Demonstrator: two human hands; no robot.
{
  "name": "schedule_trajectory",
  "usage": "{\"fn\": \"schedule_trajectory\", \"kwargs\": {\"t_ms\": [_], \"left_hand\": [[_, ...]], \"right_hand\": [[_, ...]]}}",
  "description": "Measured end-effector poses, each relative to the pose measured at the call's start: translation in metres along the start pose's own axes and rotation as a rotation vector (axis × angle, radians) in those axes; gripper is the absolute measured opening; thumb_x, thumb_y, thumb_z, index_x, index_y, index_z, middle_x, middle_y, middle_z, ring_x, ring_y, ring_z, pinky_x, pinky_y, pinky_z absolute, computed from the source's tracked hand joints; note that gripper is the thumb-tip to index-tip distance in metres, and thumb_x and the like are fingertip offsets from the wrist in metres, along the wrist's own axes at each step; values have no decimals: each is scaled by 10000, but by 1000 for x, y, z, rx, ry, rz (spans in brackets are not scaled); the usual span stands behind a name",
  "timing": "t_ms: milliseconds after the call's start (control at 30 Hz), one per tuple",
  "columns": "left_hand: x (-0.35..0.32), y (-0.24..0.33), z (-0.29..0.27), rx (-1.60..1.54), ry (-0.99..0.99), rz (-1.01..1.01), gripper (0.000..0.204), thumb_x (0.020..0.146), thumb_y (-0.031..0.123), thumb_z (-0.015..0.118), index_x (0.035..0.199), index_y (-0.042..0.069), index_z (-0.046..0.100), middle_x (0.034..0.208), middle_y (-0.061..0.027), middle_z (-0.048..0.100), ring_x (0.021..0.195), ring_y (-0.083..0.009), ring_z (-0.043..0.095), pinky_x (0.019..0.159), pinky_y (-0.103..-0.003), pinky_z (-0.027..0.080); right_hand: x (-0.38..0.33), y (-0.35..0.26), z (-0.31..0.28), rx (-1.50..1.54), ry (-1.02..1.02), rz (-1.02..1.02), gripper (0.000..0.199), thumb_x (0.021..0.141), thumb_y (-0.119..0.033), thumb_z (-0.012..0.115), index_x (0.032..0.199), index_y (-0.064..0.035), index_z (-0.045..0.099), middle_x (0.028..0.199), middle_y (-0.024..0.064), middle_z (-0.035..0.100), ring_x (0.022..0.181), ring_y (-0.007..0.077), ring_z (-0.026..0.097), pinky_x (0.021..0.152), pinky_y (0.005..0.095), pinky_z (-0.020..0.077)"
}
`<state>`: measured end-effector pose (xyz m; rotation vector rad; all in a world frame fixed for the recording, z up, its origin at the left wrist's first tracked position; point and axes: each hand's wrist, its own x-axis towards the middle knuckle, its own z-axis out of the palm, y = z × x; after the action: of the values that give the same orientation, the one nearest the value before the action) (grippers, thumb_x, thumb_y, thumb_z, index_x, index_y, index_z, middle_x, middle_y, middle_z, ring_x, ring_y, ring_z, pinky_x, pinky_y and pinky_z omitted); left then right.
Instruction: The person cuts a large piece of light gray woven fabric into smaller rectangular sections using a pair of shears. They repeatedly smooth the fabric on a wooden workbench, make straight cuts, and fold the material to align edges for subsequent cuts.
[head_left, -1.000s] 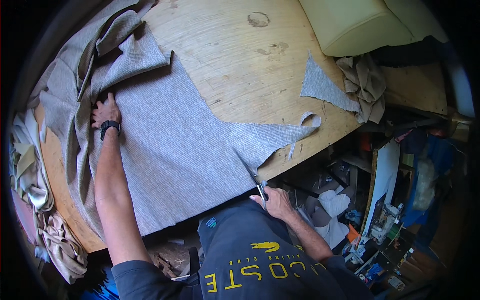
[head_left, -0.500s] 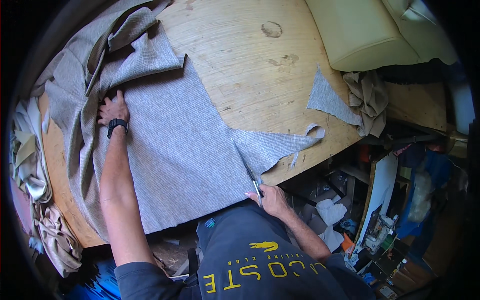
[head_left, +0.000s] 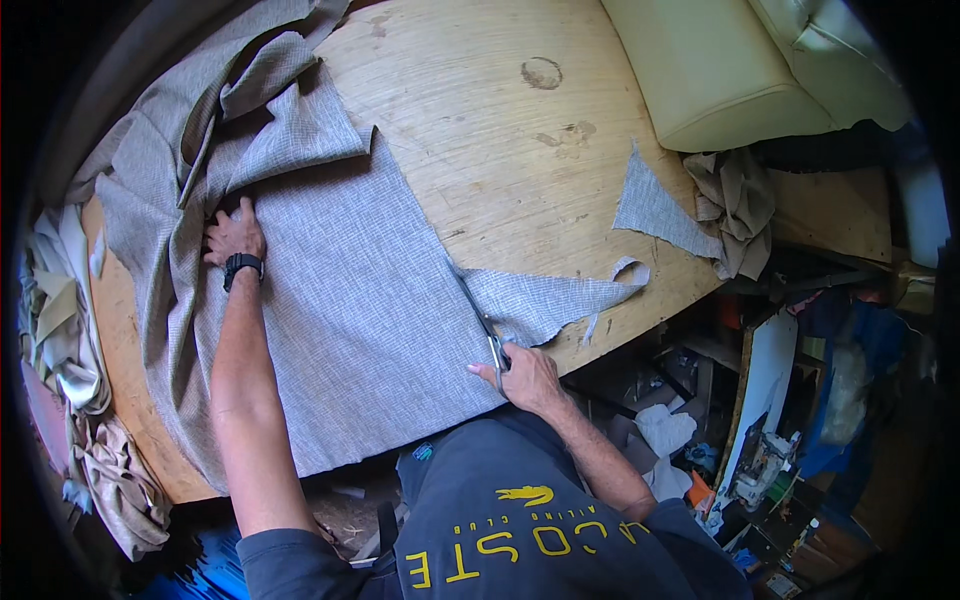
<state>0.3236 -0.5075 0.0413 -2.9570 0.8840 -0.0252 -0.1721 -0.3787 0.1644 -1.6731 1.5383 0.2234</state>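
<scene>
A large piece of grey woven fabric (head_left: pixel 340 310) lies spread over the wooden table, its far and left parts gathered in folds. My left hand (head_left: pixel 235 232), with a dark watch on the wrist, rests on the fabric beside the folds, fingers spread. Near the table's front edge my right hand (head_left: pixel 530 377) grips a pair of scissors (head_left: pixel 493 345) by the handles. The blades point away from me along the right side of the fabric, where a narrow strip (head_left: pixel 545 300) with a curled end spreads off to the right.
A triangular fabric scrap (head_left: pixel 655 205) lies toward the table's (head_left: pixel 480 120) right edge, beside crumpled brown cloth (head_left: pixel 735 210). A cream upholstered piece (head_left: pixel 730 80) stands at the far right. More cloth (head_left: pixel 75 320) hangs on the left. Clutter (head_left: pixel 665 430) fills the floor at right.
My right hand and the scissors have moved forward and slightly left along the fabric. My left hand stays flat at the same spot on the fabric; the view has shifted a little.
</scene>
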Motion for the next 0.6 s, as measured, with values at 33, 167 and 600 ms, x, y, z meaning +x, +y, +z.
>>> {"fn": "schedule_trajectory", "kwargs": {"t_ms": [33,167,600], "left_hand": [[0,0,1,3,2,5,828,885,752,365,1373,110,555,1327,-255,556,1258,-418,520,1048,-649,297],[-3,2,-3,9,2,7,820,894,741,371,1389,111,542,1326,-254,556,1260,-412,520,1053,-637,301],[-29,-23,-17,-385,434,245,231,968,265,532,1051,79,641,1076,-180,611,1049,-371,601,875,-550,450]], "right_hand": [[3,3,3,19,27,-30,546,877,-519,703,754,5,616,660,217,633,677,410,656,649,494,504],[12,26,19,214,89,-21,476,896,-448,717,762,3,642,650,194,643,628,351,651,611,465,494],[78,75,-62,499,387,102,552,898,-510,702,612,-48,603,511,44,587,430,140,579,463,330,467]]}}
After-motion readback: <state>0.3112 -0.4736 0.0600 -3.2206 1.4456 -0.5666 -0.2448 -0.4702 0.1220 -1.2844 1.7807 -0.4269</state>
